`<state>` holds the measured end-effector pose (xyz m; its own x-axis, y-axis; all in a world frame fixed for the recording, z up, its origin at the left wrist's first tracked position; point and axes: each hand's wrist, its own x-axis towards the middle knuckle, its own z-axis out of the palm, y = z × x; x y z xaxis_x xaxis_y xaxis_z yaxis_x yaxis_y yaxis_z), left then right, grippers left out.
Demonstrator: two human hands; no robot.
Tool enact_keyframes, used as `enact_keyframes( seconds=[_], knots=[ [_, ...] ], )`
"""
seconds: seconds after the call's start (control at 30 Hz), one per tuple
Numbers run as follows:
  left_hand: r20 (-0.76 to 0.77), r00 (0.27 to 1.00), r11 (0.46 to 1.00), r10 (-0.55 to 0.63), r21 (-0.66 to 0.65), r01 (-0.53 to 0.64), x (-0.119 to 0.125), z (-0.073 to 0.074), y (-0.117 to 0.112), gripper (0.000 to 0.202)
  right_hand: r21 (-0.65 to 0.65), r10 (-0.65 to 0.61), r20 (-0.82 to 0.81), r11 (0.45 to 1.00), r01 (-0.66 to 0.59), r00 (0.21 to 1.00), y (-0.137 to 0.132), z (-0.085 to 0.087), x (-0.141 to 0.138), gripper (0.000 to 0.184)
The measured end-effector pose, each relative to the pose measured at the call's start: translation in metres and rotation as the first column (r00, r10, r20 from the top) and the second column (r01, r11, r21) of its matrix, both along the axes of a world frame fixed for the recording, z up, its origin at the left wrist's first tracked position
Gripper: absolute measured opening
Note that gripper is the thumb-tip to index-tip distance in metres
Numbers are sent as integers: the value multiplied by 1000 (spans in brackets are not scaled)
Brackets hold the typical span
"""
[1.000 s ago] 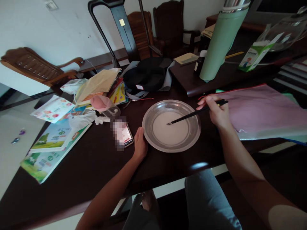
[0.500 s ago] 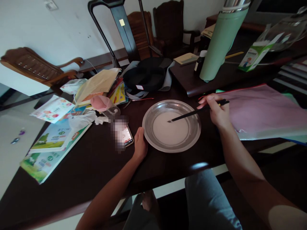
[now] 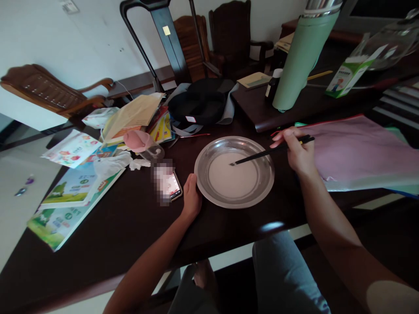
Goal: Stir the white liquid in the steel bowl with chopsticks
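A round, shallow metal bowl [image 3: 203,190] stands on the dark table with milky white liquid [image 3: 229,181] inside. My left hand [image 3: 192,198] grips the bowl's left rim, its thumb up along the edge and its other fingers partly hidden. Over the bowl's right side, my right hand [image 3: 299,152] is closed around a pair of black chopsticks [image 3: 262,153]. They slant down to the left, and their tips touch the liquid near the middle, with a small bit of something pale and dark there. Left of my left hand lies a lit phone [image 3: 172,185], partly blurred out.
A pink-topped clear cup [image 3: 140,144], crumpled tissue [image 3: 139,164] and booklets [image 3: 68,187] are to the left. Behind the bowl sits a black bag [image 3: 199,104]. A green thermos [image 3: 297,61] and dark bottle [image 3: 273,85] stand back right; a pink folder [image 3: 356,152] lies right.
My right hand and the chopsticks have shifted very slightly to the right, the tips still at the liquid. My left hand and the bowl have stayed in place.
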<state>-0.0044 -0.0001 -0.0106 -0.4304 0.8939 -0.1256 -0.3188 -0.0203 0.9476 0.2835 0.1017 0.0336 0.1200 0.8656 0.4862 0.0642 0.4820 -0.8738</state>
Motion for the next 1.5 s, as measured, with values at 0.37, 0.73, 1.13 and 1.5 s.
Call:
enact_keyframes(
  seconds=[0.37, 0.73, 1.13, 1.5],
  knots=[
    [-25, 1000, 1000, -4, 4, 4, 1, 4, 0, 50, -35, 121, 103, 992, -118, 987, -7, 3, -4, 45],
    [17, 1000, 1000, 2, -6, -2, 2, 5, 0, 51, -57, 188, 82, 981, -184, 979, -7, 1, -3, 40],
    [13, 1000, 1000, 8, -30, -7, 4, 11, -1, 51, -63, 204, 30, 977, -201, 979, -4, -1, -1, 42],
    [4, 1000, 1000, 14, -5, -14, 1, 3, 0, 49, -17, 154, -34, 988, -155, 987, -1, -1, 0, 43]
  ],
)
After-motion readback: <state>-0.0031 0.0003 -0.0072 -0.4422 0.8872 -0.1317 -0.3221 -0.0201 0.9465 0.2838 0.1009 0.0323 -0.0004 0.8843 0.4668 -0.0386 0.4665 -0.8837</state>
